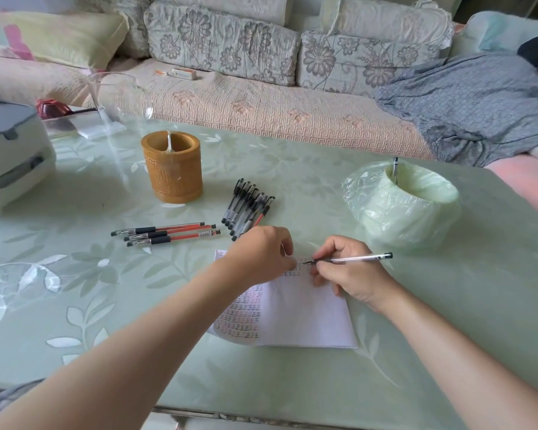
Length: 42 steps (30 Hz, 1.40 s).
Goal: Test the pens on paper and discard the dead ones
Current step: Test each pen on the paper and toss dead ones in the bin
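two bare hands meet over a white sheet of paper [305,315] that lies near the front middle of the tabletop [106,290], its lower corner close to the front edge. the right hand [345,271] grasps a clear pen [354,259], fingers pinched round the dark grip, tip down on the sheet's upper edge, black end pointing right. the left hand [261,252] rests on that same edge with fingers bent under; we cannot tell whether they grip anything or only press the sheet.

we see bare tabletop to the left of the sheet and along the front. just beyond the left hand lies a pile of black pens [249,209], and further left a few red pens [168,233] lie side by side. behind them stands a round bamboo holder [171,166]. to the right, near the right hand, sits a small bin [401,209] lined with a crinkled pale green plastic bag, one discarded pen [395,169] standing inside it.

the sheet's left half carries rows of small repeated marks in black and red ink, too small for us to read. the red pens bear white labels, also unreadable.

the tabletop is glossy, pale green, printed with leaves. a quilted floral sofa [261,103] runs along the far edge.
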### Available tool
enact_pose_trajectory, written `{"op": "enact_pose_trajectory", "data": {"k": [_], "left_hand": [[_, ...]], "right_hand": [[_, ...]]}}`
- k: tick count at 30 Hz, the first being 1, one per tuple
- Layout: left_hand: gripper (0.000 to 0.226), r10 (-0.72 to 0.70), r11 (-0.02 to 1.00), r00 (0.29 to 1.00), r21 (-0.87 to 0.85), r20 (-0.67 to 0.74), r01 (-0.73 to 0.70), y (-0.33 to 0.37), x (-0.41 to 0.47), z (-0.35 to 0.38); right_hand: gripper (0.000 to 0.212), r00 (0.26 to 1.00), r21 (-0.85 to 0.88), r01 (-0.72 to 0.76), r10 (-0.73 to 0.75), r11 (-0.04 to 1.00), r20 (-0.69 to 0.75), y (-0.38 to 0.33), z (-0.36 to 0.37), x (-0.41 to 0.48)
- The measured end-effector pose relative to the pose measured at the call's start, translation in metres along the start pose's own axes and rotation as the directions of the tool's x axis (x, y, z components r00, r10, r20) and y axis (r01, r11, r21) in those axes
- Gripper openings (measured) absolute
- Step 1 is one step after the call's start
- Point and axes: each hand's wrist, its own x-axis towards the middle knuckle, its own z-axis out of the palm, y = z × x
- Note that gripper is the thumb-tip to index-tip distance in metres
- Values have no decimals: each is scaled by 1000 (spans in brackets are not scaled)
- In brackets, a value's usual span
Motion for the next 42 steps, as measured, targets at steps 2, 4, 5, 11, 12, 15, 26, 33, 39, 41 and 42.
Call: {"op": "enact_pose_trajectory", "data": {"k": [2,4,5,11,12,15,26,33,39,41,42], "left_hand": [[20,-29,999,999,15,-18,29,2,0,5],[25,-61,998,998,16,-22,61,3,1,9],[27,-75,997,997,18,-24,76,3,1,9],[30,-93,994,995,52,-28,94,8,3,8],[30,-92,994,995,52,-27,94,8,3,8],[32,-89,995,996,52,-28,91,6,3,9],[34,-87,994,995,58,-43,89,6,2,11],[35,-99,994,994,46,-40,101,7,1,10],[35,-102,994,994,39,-30,103,7,2,10],[35,-99,994,995,40,-25,100,7,3,9],[35,-98,994,995,41,-24,99,7,3,9]], "right_hand": [[23,1000,-27,0,0,1000,-3,2,1,2],[27,1000,-22,12,-12,1000,5,4,1,3],[27,999,-31,32,-32,999,16,5,1,3],[18,987,-92,160,-157,983,38,7,3,4],[18,986,-92,168,-165,982,36,8,3,4],[21,983,-112,183,-179,977,42,10,3,4],[19,985,-212,171,-161,962,67,9,3,6],[21,987,-239,161,-154,958,48,11,3,6],[20,985,-197,170,-167,966,35,12,2,4],[20,983,-206,183,-179,961,37,13,3,4],[20,982,-215,191,-186,958,43,14,3,5]]}}
